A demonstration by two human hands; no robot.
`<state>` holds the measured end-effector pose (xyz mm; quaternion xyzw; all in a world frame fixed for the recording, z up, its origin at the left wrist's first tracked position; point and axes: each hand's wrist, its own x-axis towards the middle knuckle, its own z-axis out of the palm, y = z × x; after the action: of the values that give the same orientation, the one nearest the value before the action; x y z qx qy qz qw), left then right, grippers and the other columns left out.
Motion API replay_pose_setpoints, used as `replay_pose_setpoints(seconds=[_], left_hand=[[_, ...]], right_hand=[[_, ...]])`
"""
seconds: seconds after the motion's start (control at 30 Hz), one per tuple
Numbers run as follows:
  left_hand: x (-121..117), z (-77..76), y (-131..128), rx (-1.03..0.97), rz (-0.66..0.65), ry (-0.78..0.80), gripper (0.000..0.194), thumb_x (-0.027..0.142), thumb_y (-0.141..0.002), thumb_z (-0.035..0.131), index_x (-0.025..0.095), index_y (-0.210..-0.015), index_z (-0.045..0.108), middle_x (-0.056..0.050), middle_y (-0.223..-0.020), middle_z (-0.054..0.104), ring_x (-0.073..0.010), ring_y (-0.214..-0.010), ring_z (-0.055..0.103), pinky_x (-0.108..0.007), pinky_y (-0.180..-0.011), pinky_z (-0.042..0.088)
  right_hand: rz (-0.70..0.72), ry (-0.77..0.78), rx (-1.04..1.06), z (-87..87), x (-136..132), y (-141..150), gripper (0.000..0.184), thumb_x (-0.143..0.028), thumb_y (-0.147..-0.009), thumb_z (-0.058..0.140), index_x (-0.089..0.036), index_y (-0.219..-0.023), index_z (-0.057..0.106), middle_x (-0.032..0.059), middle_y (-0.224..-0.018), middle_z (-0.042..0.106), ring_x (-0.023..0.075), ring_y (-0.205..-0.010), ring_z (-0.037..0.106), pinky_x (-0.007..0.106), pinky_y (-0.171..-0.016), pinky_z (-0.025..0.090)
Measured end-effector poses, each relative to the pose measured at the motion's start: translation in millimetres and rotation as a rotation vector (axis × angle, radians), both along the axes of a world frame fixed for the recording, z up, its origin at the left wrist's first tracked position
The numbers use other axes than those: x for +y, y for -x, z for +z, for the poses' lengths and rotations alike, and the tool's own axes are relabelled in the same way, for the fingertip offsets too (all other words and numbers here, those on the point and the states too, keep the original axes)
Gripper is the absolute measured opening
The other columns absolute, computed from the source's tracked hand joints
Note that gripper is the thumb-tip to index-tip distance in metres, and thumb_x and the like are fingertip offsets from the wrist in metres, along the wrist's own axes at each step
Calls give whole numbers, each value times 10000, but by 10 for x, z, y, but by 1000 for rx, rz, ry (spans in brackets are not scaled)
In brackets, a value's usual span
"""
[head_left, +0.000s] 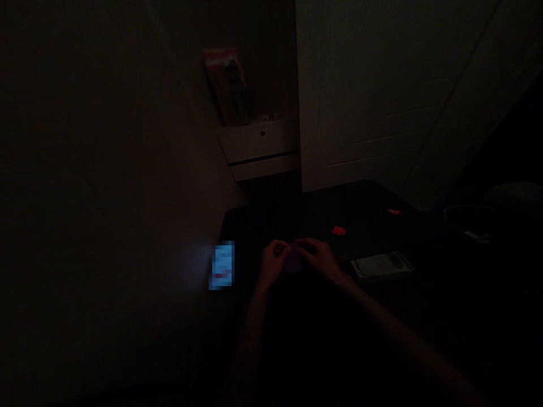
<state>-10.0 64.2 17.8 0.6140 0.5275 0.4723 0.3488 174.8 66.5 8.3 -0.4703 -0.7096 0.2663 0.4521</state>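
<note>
Purple piece (292,262) between left hand (274,261) and right hand (319,255), both pinched on it; red scrap (338,230) at two o'clock. Step: apparently two-handed fingertip work; next move calls for steady pinch.

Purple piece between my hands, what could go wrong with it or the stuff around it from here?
The light is very dim, so a poor grip on the purple piece by the left hand or right hand could be hard to notice.
The nearer red piece lies just beyond the right hand, which might brush it aside.
The lit screen is by the table's left side; a stray left-arm movement could perhaps knock it.
</note>
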Motion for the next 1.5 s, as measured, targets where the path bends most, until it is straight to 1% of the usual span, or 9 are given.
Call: replay_pose_setpoints(seconds=[0.07, 0.13, 0.3, 0.5, 0.67, 0.83, 0.97, 1.2, 1.5], left_hand=[[-11, -10, 21, -31, -14, -18, 285, 388, -839, 693, 187, -1041, 701, -50, -882, 726, -169, -785, 670, -270, -700, 522], [-25, -15, 37, -28, -39, -41, 316, 389, -868, 667, 206, -1124, 701, -51, -913, 733, -173, -804, 681, -269, -697, 532], [-46, -23, 53, -30, 36, -68, 321, 395, -872, 673, 194, -1118, 720, -57, -915, 744, -176, -806, 693, -274, -714, 545], [-48, -15, 47, -33, 33, -85, 322, 371, -864, 686, 196, -1133, 716, -58, -939, 741, -174, -842, 693, -279, -761, 543], [-64, -18, 69, -29, 14, -94, 329, 355, -866, 684, 202, -1156, 705, -45, -914, 733, -168, -813, 687, -277, -749, 539], [-79, -14, 83, -41, 26, -78, 301, 346, -857, 691, 200, -1119, 719, -45, -899, 738, -176, -813, 694, -280, -742, 542], [-94, 14, 77, -43, 27, -67, 280, 334, -847, 698, 198, -1088, 735, -54, -906, 753, -185, -814, 704, -288, -738, 549], [-115, 41, 67, -21, 10, -105, 235, 345, -861, 689, 200, -1028, 767, -83, -1059, 772, -227, -975, 716, -345, -876, 547], [-103, 29, 74, -43, 10, -73, 231, 332, -850, 702, 194, -1021, 775, -80, -1030, 784, -229, -944, 729, -348, -860, 558]], right_hand=[[63, 24, 104, 23, 106, 17, 256, -336, -907, 658, -227, -1121, 748, 59, -1055, 776, 231, -954, 719, 376, -883, 549], [130, 40, 141, 66, 194, 33, 235, -336, -903, 662, -218, -1082, 757, 63, -1048, 776, 235, -975, 716, 388, -906, 549], [222, 24, 135, 118, 269, 61, 210, -333, -902, 670, -213, -1044, 768, 77, -1064, 770, 238, -1002, 711, 395, -930, 543], [206, 28, 150, 60, 246, 71, 238, -343, -911, 674, -220, -1099, 753, 75, -1098, 768, 239, -1017, 713, 391, -930, 545], [231, -50, 99, 60, 245, 73, 205, -350, -932, 654, -228, -1049, 770, 65, -1046, 765, 222, -984, 705, 374, -920, 533], [230, -68, 69, 55, 250, 96, 208, -364, -925, 669, -221, -1042, 764, 70, -1024, 747, 218, -964, 694, 364, -889, 529], [237, -58, 32, 36, 265, 112, 194, -365, -921, 673, -217, -1011, 759, 67, -998, 727, 213, -949, 679, 364, -880, 519], [235, -25, 60, 13, 285, 114, 200, -385, -914, 674, -201, -954, 743, 57, -961, 704, 203, -907, 673, 345, -835, 522], [272, -18, 90, 65, 269, 94, 230, -420, -913, 667, -204, -931, 743, 53, -953, 714, 204, -913, 670, 346, -850, 519]])
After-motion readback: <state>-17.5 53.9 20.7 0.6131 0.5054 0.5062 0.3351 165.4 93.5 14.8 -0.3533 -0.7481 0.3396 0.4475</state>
